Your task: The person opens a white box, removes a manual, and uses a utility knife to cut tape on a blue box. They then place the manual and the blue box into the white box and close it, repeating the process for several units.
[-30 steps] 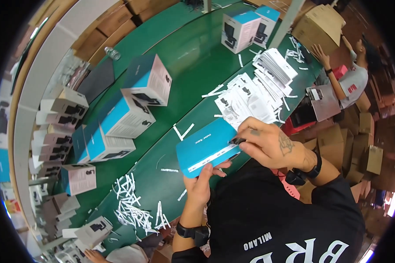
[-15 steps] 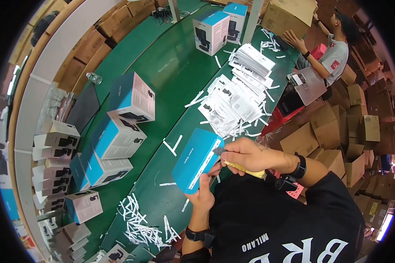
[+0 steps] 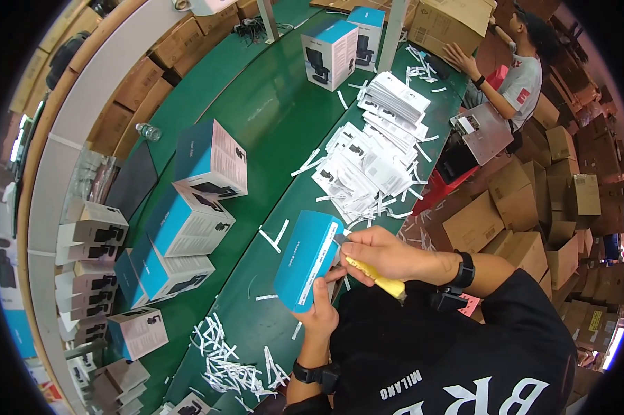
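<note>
My left hand (image 3: 318, 311) grips the lower end of a blue printed carton (image 3: 303, 257), thumb along its edge and fingers underneath. A white strip (image 3: 317, 270) runs the length of the carton's right side. In my right hand (image 3: 375, 250) is a yellow utility knife (image 3: 375, 277), its handle sticking out below the fist toward my shirt. The grey front end of the knife meets the strip near the carton's upper right corner; fingers partly hide the blade. Beyond the carton lies a heap of white printed cards (image 3: 367, 162).
Cut paper strips (image 3: 222, 356) lie piled at the near left of the green table (image 3: 257, 166). Blue and white boxes (image 3: 194, 225) stand on the left, more boxes (image 3: 328, 55) at the back. At far right, a person (image 3: 516, 76) touches a brown carton (image 3: 450, 26); open cartons (image 3: 474, 221) fill the floor.
My right hand has shifted slightly left and down, and the knife's handle now slopes more steeply downward. The blue carton has tilted more upright in my left hand.
</note>
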`<state>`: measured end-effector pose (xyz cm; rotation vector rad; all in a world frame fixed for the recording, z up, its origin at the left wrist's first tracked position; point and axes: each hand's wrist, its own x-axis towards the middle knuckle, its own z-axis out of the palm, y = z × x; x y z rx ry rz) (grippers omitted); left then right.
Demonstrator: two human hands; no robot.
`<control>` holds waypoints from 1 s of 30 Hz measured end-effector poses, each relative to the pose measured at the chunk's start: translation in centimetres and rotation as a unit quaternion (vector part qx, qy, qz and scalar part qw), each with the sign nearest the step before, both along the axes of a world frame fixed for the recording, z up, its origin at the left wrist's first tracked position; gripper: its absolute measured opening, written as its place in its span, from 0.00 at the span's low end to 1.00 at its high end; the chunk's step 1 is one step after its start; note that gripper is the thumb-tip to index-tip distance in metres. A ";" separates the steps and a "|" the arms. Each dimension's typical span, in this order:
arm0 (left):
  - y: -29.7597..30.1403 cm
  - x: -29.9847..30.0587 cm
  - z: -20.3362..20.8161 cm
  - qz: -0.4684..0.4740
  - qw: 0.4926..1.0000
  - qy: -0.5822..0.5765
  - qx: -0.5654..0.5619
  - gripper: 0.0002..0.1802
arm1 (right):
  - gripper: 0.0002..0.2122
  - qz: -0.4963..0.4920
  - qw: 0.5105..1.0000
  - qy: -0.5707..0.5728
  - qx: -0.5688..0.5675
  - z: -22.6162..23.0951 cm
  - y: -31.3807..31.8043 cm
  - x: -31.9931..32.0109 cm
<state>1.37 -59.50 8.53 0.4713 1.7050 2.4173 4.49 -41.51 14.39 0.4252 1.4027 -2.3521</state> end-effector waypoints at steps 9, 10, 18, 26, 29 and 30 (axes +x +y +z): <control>1.0 -0.6 0.9 -0.015 1.000 -0.021 -0.014 0.17 | 0.12 -0.031 0.656 0.356 0.665 1.3 1.2 -1.1; 1.1 -0.7 1.1 -0.018 0.999 -0.022 -0.018 0.17 | 0.13 -0.037 0.662 0.354 0.660 1.7 1.5 -1.3; 2.2 -1.1 1.1 0.013 0.996 0.026 -0.088 0.17 | 0.12 -0.077 0.714 0.352 0.600 2.1 2.5 -2.5; 1.5 -1.0 0.7 0.016 0.993 -0.004 -0.114 0.16 | 0.19 -0.290 0.877 0.141 0.357 1.2 10.0 -3.1; 2.1 -0.5 1.6 0.010 0.990 -0.031 -0.135 0.16 | 0.30 -0.128 0.857 0.207 0.454 0.6 10.8 -3.6; 2.2 -0.4 1.7 0.009 0.987 -0.049 -0.150 0.15 | 0.34 -0.085 0.833 0.260 0.481 0.8 10.6 -3.9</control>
